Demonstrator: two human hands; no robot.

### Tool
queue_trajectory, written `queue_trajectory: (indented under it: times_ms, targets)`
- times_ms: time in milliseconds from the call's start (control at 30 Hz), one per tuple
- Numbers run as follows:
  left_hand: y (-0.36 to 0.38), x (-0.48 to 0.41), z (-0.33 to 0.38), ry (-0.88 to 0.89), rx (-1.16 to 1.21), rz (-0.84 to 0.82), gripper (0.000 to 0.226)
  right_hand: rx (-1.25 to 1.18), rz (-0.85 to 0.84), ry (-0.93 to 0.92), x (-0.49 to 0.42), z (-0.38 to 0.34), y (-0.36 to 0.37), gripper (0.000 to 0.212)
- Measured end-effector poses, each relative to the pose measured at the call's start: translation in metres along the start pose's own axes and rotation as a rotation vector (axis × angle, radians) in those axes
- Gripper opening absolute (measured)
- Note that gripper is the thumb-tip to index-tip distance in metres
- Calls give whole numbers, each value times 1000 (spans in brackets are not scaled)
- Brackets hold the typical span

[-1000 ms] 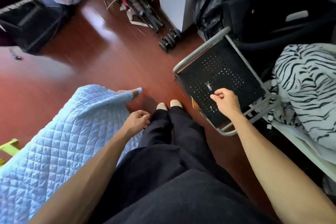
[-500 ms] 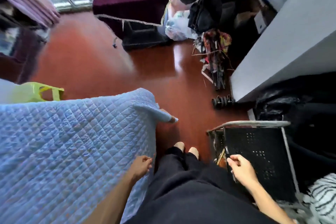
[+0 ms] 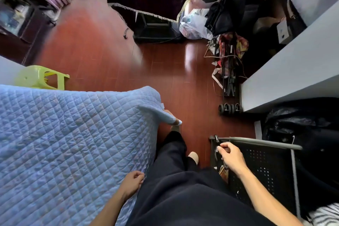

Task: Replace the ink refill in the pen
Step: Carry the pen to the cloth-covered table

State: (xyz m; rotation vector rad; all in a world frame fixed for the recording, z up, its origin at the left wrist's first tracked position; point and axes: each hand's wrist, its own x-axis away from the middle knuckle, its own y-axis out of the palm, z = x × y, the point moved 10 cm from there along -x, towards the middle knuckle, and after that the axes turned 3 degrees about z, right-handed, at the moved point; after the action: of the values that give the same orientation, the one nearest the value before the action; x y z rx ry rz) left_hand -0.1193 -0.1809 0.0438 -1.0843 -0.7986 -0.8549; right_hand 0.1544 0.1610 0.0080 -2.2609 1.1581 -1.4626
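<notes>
Right hand (image 3: pixel 231 156) is over the near-left corner of the black perforated panel (image 3: pixel 266 163), just under its grey tube rail (image 3: pixel 256 141). Fingers curled in, thumb and index pinched together on something small and pale; too small to tell whether it's the pen or a refill. Call it closed in a pinch, contents unclear.

Left hand (image 3: pixel 132 183) sits at the near-right edge of the blue quilted cover (image 3: pixel 73 143), beside the black trousers (image 3: pixel 183 198). Fingers loosely curled, nothing visibly held; can't tell whether it grips the cover's edge.

A small dark clip-like piece (image 3: pixel 216 138) sits at the left end of the grey rail, just above the right hand's fingertips, apart from them. Can't identify it.

No pen clearly identifiable anywhere on the panel or the cover.

Surroundings: red wood floor (image 3: pixel 110 51), green plastic stool (image 3: pixel 39 77) tipped on its side past the far edge of the cover, white cabinet (image 3: pixel 293 71) along the right, folded wheeled cart (image 3: pixel 229 86) leaning at its left end, clear plastic bag (image 3: pixel 192 25) further back.
</notes>
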Motion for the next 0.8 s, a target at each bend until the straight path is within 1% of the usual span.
queue_trajectory:
  times_ms: [67,133,200,267,367,500,633,700,800]
  targets:
    - [-10,-11,6,-21,-45,-7,38,-14,4,-13,-17,-23,-3,10]
    - [-23,-26,16,-60,-76,-14,37,-6,8,-13,-36,-44,-8,9]
    - [-40,-47,36,-97,-49,-10,41,5,20,1,-54,-61,-13,8]
    - [-57,-67,76,-62,-50,-27,42,31,47,27,-70,-77,-21,9]
    - [-79,-100,153,67,-99,-60,45,62,83,59,-89,-97,-36,15]
    - [-114,-133,260,165,-17,-57,28,77,88,104,-114,-119,-50,15]
    - [-150,-159,355,253,123,4,15,88,73,141,-148,-142,-60,15]
    - [-162,-172,394,294,133,13,18,80,59,157,-173,-158,-63,16]
    - [-180,-193,435,279,139,30,19,71,36,140,-229,-199,-69,17]
